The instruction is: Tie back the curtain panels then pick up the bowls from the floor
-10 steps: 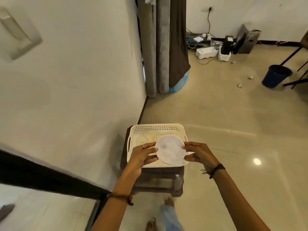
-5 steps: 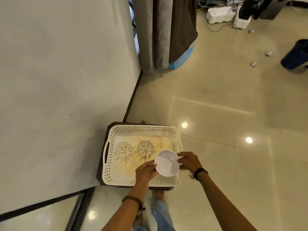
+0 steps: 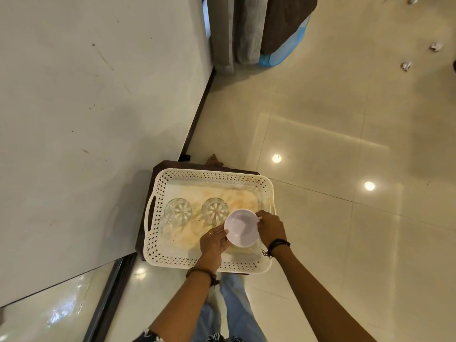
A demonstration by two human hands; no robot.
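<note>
A small white bowl [image 3: 241,227] is held upright over the right part of a cream perforated basket tray [image 3: 158,193]. My left hand [image 3: 213,241] holds its left rim and my right hand [image 3: 271,228] grips its right rim. Two clear glass bowls, one at the left [image 3: 178,211] and one in the middle [image 3: 214,210], sit inside the tray. The grey and brown curtain panels [image 3: 249,28] hang gathered by the wall corner at the top.
The tray rests on a dark wooden stool [image 3: 148,218] against the white wall [image 3: 86,107]. A blue mesh basket [image 3: 283,53] stands behind the curtain. Crumpled paper scraps [image 3: 407,65] lie on the tiled floor at the upper right. My legs stand just below the stool.
The view has tilted down and closed in on the tray. Both hands have lowered the white bowl toward the tray's right part, beside the glass bowls.
</note>
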